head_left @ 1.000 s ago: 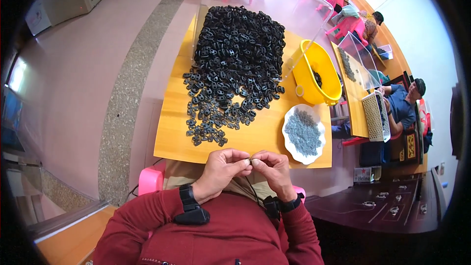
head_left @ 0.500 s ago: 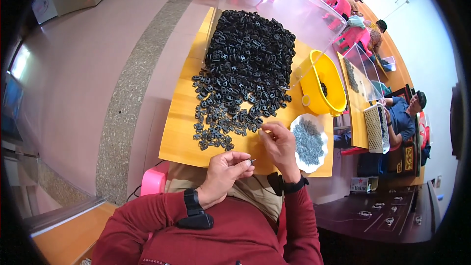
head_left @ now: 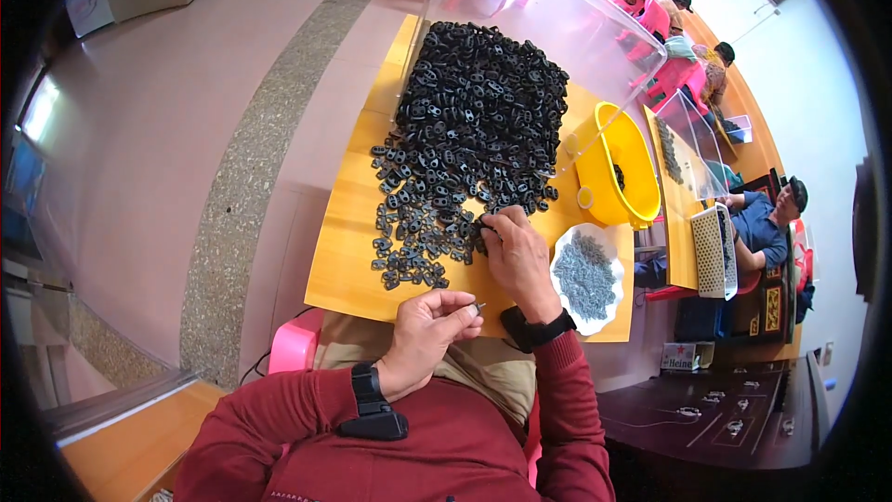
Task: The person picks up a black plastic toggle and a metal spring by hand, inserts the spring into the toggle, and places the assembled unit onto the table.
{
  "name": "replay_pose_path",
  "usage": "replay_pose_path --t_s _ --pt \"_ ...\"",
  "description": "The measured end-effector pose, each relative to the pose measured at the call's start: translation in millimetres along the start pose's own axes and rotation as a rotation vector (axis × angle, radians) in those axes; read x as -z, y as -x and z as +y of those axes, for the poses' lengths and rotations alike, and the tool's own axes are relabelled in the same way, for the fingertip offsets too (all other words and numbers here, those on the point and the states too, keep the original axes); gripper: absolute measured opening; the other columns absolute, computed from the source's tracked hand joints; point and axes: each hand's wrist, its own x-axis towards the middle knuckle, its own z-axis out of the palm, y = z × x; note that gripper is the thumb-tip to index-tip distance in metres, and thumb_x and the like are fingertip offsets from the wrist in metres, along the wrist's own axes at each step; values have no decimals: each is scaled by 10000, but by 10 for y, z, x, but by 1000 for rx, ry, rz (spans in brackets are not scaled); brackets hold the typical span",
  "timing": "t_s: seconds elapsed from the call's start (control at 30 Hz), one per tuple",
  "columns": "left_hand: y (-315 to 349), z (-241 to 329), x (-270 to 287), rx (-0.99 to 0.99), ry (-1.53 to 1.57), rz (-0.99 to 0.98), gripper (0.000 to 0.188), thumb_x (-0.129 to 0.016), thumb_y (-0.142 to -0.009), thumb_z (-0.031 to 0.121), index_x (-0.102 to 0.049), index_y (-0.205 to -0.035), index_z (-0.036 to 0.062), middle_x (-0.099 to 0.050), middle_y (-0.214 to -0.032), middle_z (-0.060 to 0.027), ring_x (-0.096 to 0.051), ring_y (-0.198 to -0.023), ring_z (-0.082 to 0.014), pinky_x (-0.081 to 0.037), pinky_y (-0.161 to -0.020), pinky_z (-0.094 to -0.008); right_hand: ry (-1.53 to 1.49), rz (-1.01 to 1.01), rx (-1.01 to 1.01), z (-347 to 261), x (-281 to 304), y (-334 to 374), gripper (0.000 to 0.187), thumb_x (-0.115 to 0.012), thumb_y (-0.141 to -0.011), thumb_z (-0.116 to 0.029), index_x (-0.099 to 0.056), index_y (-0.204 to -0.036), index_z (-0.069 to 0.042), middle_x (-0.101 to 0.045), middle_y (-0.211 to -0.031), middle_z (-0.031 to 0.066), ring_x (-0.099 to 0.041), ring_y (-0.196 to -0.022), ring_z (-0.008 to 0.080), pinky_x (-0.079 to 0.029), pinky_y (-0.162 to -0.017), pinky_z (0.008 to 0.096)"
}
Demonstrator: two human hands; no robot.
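Note:
My left hand (head_left: pixel 435 327) is closed near the table's front edge. Its thumb and forefinger pinch a small dark piece (head_left: pixel 478 309) with a thin light tip sticking out. At the near right edge of a heap of black plastic pieces with two holes (head_left: pixel 478 102), my right hand (head_left: pixel 517 256) has its fingers bent together. Its fingertips touch the pieces there, and whatever lies between them is hidden. Beside the right wrist stands a white scalloped dish (head_left: pixel 611 309) of small grey metal bits (head_left: pixel 583 274), too fine to name.
The heap spills from a clear plastic bin (head_left: pixel 595 37) tipped on the wooden table (head_left: pixel 348 270). A yellow tub (head_left: pixel 595 163) with some black pieces inside stands right of it. A co-worker (head_left: pixel 762 228) sits at another table to the right, beside a cream perforated basket (head_left: pixel 708 256).
My right hand has moved slightly up and left, and its fingertips are now at the edge of the black pieces. The left hand keeps its pinch in nearly the same place.

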Motion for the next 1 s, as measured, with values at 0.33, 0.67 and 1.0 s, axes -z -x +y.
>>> replay_pose_path --t_s 0.33,0.67,1.0 --pt "-15 22 13 -30 -1 14 133 -619 -890 44 -585 -1008 -6 -648 -862 -71 -645 -753 -125 -551 -702 -243 -569 -5 -267 44 66 230 102 -592 -895 -50 -599 -969 21 -629 -755 70 -609 -646 124 -491 -600 256" --pt "-69 19 11 -114 55 46 136 -602 -891 18 -580 -1022 -13 -647 -900 -89 -650 -786 -142 -559 -724 -253 -1263 -139 -510 -66 116 891 184 -608 -901 -55 -627 -1052 49 -679 -896 73 -651 -795 119 -537 -728 238" --pt "-83 -19 39 -137 74 40 136 -598 -898 29 -580 -1028 -6 -654 -887 -89 -658 -763 -141 -564 -717 -252 -1365 -160 -487 -66 -55 974 215 -586 -891 -4 -586 -1099 50 -674 -923 98 -663 -786 134 -549 -685 233"
